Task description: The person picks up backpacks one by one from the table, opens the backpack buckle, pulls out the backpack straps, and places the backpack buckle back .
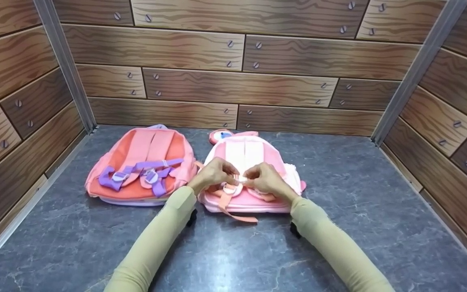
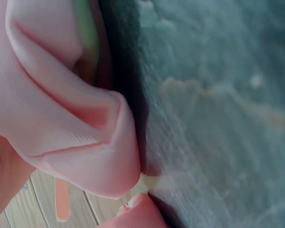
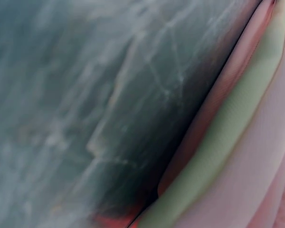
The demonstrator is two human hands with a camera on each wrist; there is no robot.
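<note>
A pink backpack lies with its straps facing up, right of centre in the head view. Above its middle, my left hand and right hand meet, each pinching part of a small white strap buckle; the fingertips hide most of it. An orange strap hangs below my left hand, its tail reaching the table. Pink fabric of the bag fills the left wrist view's left side. The right wrist view shows the bag's green trim, with that hand's fingers out of sight.
To the left lies a second, coral backpack, its purple strap running across the shoulder straps. A pink toy-like part with an eye sticks out behind the nearer bag. Wood-patterned walls enclose the dark marbled table.
</note>
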